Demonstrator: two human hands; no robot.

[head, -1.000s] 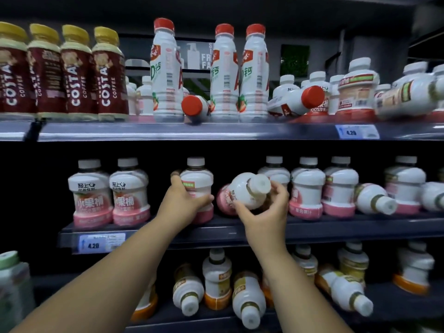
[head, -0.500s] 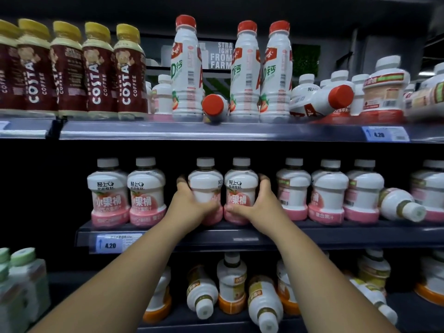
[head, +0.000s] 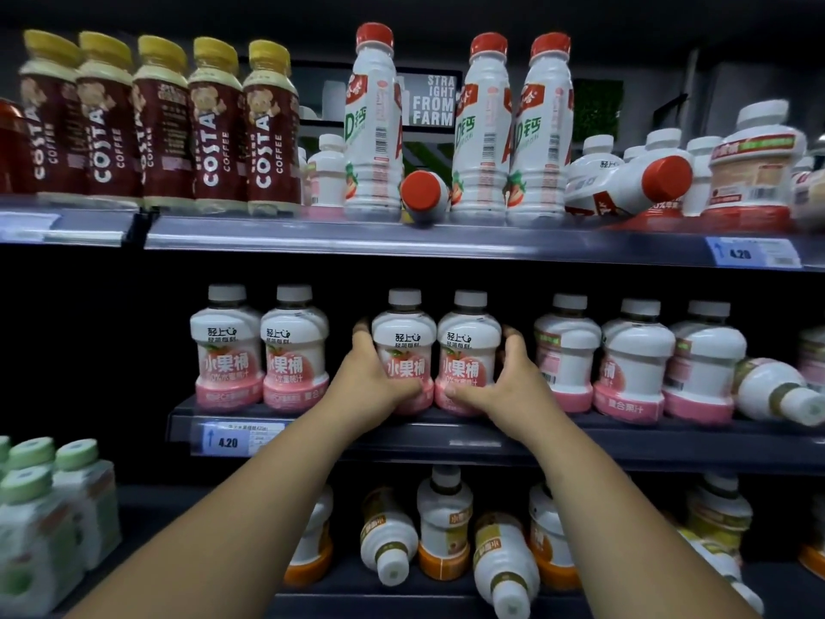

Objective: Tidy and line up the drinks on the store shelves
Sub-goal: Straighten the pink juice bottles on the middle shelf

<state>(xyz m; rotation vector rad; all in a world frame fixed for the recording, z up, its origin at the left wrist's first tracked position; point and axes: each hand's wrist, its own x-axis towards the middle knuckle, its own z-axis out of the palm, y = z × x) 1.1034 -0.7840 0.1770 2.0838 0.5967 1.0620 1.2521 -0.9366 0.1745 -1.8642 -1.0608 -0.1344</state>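
Note:
On the middle shelf [head: 446, 442] two pink-and-white juice bottles stand upright side by side. My left hand [head: 370, 377] wraps the left one [head: 404, 346] from its left side. My right hand [head: 502, 386] grips the right one [head: 468, 348] from its right side. Two more pink bottles [head: 259, 350] stand in line further left, with a gap between them and the held pair. Three pink bottles [head: 634, 359] stand to the right with labels turned away, and one [head: 777, 390] lies on its side at the far right.
The top shelf holds Costa coffee bottles [head: 160, 122], tall red-capped white bottles [head: 513, 131] and two fallen red-capped ones [head: 424, 196]. The bottom shelf has orange-and-white bottles [head: 444, 524], several toppled. Green-capped packs [head: 49, 511] stand at lower left. A price tag [head: 236, 437] sits on the shelf edge.
A second ago my right hand held a bottle lying on its side; it now stands upright beside the left one. Both hands press the pair together, and the view has shifted left.

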